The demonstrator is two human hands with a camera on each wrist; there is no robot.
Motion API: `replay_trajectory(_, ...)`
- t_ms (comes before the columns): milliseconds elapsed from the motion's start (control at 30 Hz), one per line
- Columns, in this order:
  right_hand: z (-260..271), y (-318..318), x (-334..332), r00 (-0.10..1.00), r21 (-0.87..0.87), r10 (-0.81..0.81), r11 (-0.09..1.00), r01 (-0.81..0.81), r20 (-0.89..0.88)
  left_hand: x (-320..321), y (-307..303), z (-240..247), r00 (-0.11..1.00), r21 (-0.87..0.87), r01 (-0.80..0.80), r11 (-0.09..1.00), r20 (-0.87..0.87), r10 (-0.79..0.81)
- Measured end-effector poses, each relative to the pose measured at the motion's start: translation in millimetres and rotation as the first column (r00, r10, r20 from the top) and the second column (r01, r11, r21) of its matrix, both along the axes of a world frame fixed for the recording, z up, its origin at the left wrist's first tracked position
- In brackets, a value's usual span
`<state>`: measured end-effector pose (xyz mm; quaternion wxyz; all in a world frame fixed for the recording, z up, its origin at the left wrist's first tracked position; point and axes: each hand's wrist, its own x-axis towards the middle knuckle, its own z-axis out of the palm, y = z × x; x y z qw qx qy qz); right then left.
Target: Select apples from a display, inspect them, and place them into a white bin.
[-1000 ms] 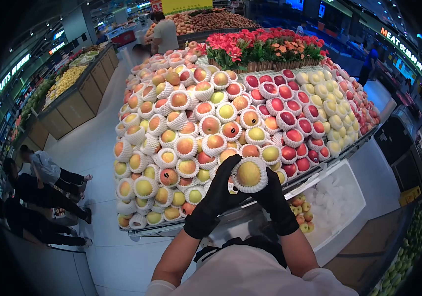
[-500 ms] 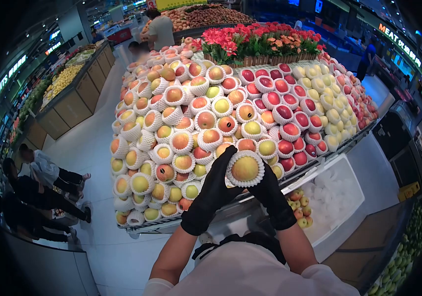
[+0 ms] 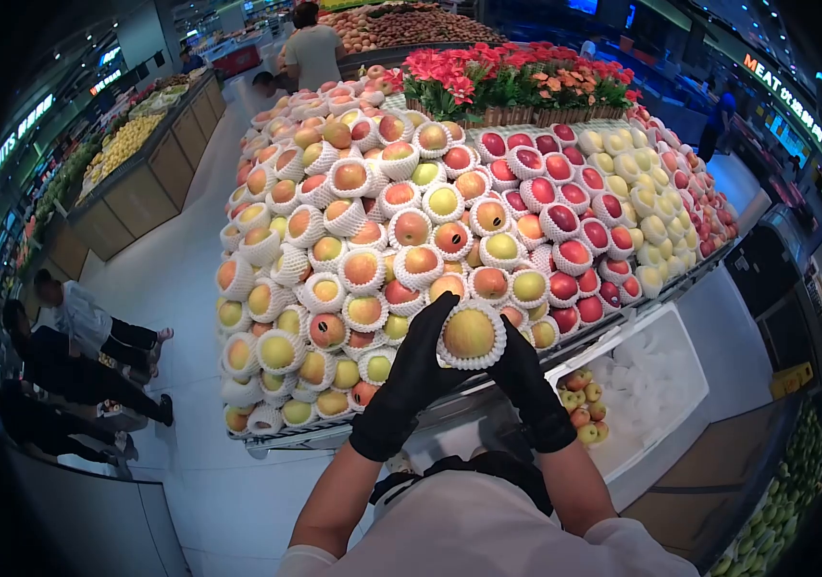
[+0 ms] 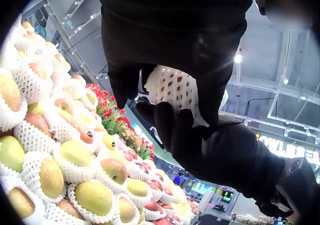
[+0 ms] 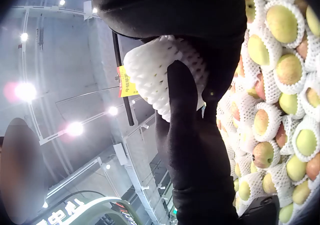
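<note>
In the head view a yellowish apple [image 3: 470, 333] in a white foam net [image 3: 474, 364] is held up in front of the display, its bare top facing the camera. My left hand [image 3: 417, 365], in a black glove, grips it from the left. The black-gloved right hand [image 3: 524, 373] holds its other side. In the left wrist view the net [image 4: 176, 87] shows between the fingers of both hands; in the right wrist view a finger of the left hand [image 5: 182, 92] lies along the netting [image 5: 147, 70].
Netted apples [image 3: 363, 274] slope up behind the hands, with red apples [image 3: 560, 221], pale yellow fruit [image 3: 637, 197] and red flowers [image 3: 449, 77] beyond. A white bin [image 3: 675, 385] with loose apples [image 3: 584, 409] stands at right. Several people stand at left.
Both hands have shifted slightly left in the head view with the apple between them. The apple's top has turned a little, and the display behind has shifted slightly in view.
</note>
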<state>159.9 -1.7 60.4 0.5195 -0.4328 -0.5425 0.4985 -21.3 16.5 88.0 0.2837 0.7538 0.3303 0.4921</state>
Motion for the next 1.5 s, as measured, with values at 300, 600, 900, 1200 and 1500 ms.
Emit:
replay_trajectory(300, -22, 7, -30, 0.942, -0.196, 0.018, 0.977, -0.089, -0.335, -19, -7, -12, 0.929, 0.060, -0.191, 0.980, -0.311, 0.201)
replay_trajectory(600, -17, 5, -76, 0.998, 0.026, -0.004, 1.000, 0.002, 0.065, -63, -8, -20, 0.979, 0.035, -0.076, 0.996, -0.187, 0.081)
replay_trajectory(900, -29, 21, -116, 0.921, -0.171, 0.200, 0.948, -0.268, -0.334, -117, 5, -9, 0.971, 0.012, -0.127, 0.992, -0.203, 0.126)
replay_trajectory(1200, -17, 53, -102, 0.902, -0.206, 0.315, 0.901, -0.382, -0.294, -205, 43, -5, 0.832, 0.137, -0.401, 0.906, -0.359, 0.423)
replay_trajectory(1500, -21, 64, -81, 0.891, -0.209, 0.337, 0.889, -0.408, -0.303, -243, 87, -30, 0.721, 0.204, -0.375, 0.904, -0.549, 0.423)
